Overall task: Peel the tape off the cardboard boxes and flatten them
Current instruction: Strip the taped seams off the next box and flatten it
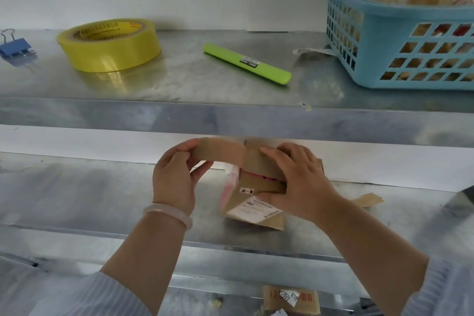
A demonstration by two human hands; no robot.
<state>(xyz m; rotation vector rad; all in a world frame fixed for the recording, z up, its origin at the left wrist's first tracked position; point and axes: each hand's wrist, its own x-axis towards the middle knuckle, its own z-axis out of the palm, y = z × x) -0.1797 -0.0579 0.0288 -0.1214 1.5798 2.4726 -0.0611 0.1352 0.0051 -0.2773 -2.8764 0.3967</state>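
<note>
Mid-peel here: the left hand [177, 179] pinches the free end of a glossy brown tape strip [218, 152], arched up and half lifted off the small box [256, 187]. The right hand [300, 182] grips that box with curled fingers, down on the shiny metal shelf [102, 200]. The creased, matte cardboard isn't flattened yet. The latticed blue basket [384, 59] holds what may be crumpled tape scraps, and another box [289, 300] waits below, so plenty remains.
</note>
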